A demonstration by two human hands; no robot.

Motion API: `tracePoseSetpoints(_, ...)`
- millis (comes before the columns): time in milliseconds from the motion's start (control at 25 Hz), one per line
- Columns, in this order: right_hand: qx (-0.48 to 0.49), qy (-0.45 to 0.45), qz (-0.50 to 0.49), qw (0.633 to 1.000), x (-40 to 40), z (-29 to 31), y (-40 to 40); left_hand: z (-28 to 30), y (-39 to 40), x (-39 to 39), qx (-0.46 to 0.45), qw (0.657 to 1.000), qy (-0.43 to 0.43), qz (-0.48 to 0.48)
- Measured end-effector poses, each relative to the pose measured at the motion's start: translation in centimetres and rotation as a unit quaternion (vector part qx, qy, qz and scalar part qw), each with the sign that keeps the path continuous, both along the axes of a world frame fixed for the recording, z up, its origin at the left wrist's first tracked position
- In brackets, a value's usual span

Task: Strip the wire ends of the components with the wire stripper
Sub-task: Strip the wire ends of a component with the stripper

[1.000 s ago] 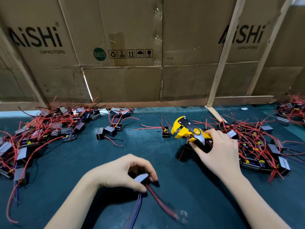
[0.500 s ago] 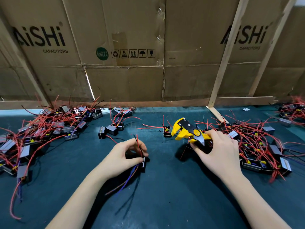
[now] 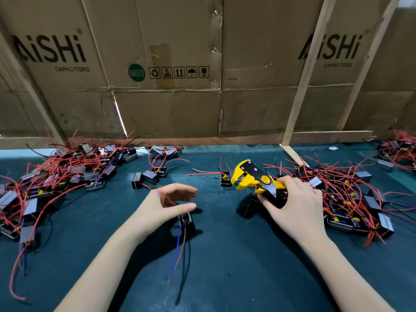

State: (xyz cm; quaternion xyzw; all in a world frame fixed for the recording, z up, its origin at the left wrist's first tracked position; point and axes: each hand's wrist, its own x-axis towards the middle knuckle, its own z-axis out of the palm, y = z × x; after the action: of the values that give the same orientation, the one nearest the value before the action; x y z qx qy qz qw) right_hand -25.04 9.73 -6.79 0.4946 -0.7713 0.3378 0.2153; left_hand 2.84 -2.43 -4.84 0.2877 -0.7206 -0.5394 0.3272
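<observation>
Here right hand (image 3: 295, 206) grips wire stripper (image 3: 254, 179); left hand (image 3: 162, 206) spread.

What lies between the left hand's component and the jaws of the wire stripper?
Nothing visible blocks the way. Bare green mat lies between the component under the left hand and the wire stripper in the right hand. One small component stands just beyond the jaws, off that line.

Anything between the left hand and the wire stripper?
Head view: mostly bare green mat between left hand and wire stripper; one small component sits just beyond the gap.
</observation>
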Motion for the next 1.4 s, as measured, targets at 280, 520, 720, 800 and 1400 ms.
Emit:
tracePoseSetpoints(280,-0.006,0.005,-0.001,1.0,0.0,-0.1,-0.1,0.7,-1.1,2.8,0.067,0.996,-0.063,-0.002)
tracePoseSetpoints(520,0.0,0.01,-0.004,1.0,0.1,-0.1,-0.1,0.8,-1.3,2.6,0.146,0.989,0.028,-0.024)
tracePoseSetpoints(720,0.015,0.007,0.004,1.0,0.1,-0.2,-0.2,0.2,0.0,0.3,0.137,0.987,0.077,0.003)
tracePoseSetpoints(800,0.017,0.011,0.002,1.0,0.2,-0.2,-0.2,0.0,0.6,-0.5,0.093,0.994,0.058,0.011)
tracePoseSetpoints(1400,0.081,0.122,-0.043,0.988,3.0,-0.3,-0.9,-0.6,2.2,-2.7,-0.012,1.0,0.007,-0.021)
